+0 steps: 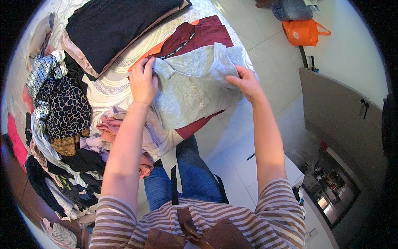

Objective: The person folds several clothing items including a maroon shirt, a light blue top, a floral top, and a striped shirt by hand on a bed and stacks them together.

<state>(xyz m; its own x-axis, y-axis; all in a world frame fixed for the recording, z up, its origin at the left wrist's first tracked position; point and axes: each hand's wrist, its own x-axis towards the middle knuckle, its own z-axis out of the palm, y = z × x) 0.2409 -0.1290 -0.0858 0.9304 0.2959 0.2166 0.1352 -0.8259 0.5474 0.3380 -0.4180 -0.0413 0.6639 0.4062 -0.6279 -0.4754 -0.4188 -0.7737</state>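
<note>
A light grey top with a row of small buttons lies spread over the near part of a maroon garment at the bed's corner. My left hand grips the top's left shoulder, fingers curled over the fabric. At the opposite shoulder, my right hand pinches the cloth between thumb and fingers. Beyond the neckline, the maroon garment shows a black band bearing writing. Something orange peeks out along its left edge. Folds of the grey top hide most of what is beneath.
A folded stack topped with black cloth lies farther up the patterned bedspread. Loose clothes, including a leopard-print piece, heap at the left. Pink cloth is by my left forearm. An orange bag and white drawers stand to the right.
</note>
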